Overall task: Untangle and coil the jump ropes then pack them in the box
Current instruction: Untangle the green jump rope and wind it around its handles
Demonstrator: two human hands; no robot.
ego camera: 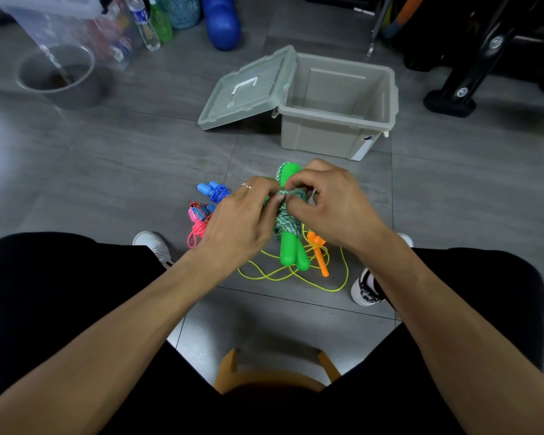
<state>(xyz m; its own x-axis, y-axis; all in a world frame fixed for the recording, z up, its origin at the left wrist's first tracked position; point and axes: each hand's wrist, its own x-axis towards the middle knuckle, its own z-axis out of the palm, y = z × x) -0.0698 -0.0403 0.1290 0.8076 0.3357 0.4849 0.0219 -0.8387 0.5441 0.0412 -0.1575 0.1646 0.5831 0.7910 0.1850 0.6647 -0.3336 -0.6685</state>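
I hold a green jump rope (288,243) above the floor, its two green handles side by side and its green-white cord wound round them. My left hand (239,221) grips the bundle from the left. My right hand (330,202) pinches the cord at the top of the winding. On the floor below lies a loose yellow rope (296,274) with an orange handle (319,255). A coiled blue rope (214,191) and a pink rope (198,224) lie to the left. The grey box (336,120) stands open beyond, nothing visible inside.
The box lid (248,89) leans open to the left. A grey bucket (60,76), bottles (145,23) and a blue roller (222,23) stand at the back left. Black equipment legs (453,98) are at the right. I sit on a wooden stool (264,372), shoes either side.
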